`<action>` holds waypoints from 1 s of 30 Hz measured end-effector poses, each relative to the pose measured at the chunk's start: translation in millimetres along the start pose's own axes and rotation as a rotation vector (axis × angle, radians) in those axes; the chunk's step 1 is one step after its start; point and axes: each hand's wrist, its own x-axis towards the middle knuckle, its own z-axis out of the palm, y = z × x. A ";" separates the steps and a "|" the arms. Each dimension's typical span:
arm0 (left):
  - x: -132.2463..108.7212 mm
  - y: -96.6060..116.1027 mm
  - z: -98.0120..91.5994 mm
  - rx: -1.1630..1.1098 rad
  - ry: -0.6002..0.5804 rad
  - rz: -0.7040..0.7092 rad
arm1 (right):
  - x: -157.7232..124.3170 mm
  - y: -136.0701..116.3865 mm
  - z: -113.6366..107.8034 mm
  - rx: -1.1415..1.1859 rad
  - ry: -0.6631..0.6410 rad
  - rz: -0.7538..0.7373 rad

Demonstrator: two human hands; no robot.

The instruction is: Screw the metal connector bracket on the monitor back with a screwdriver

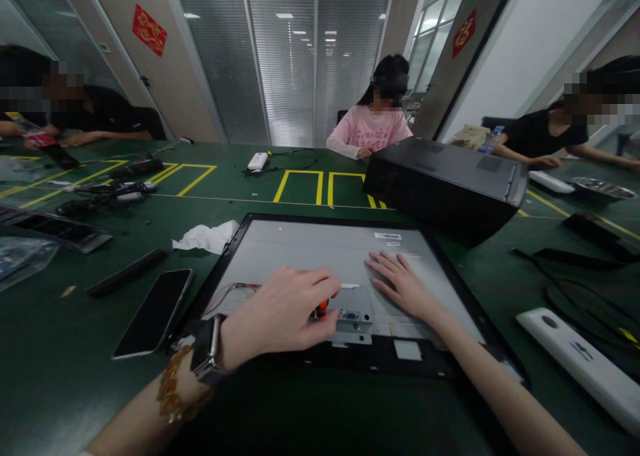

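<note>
On the green table in my view, a black-framed grey panel lies flat. I see the left hand curled round an orange-and-black handle, the right hand open, palm down, on the panel. I can't read its white label.

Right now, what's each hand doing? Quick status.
Left hand: closed, fingers and thumb gripping a small orange-and-black object, mostly hidden.
Right hand: open, palm down on the gray panel, nothing visibly held.
</note>
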 end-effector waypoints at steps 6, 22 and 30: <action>3.4 -5.8 11.2 0.121 0.002 -0.031 | 0.2 0.2 0.4 -0.010 -0.005 0.000; 2.6 -4.3 5.1 0.047 -0.016 -0.041 | 0.4 -0.7 -1.2 -0.008 -0.012 0.000; 3.1 -4.1 3.0 -0.035 -0.023 -0.054 | 0.8 -1.9 -2.3 -0.007 -0.022 0.011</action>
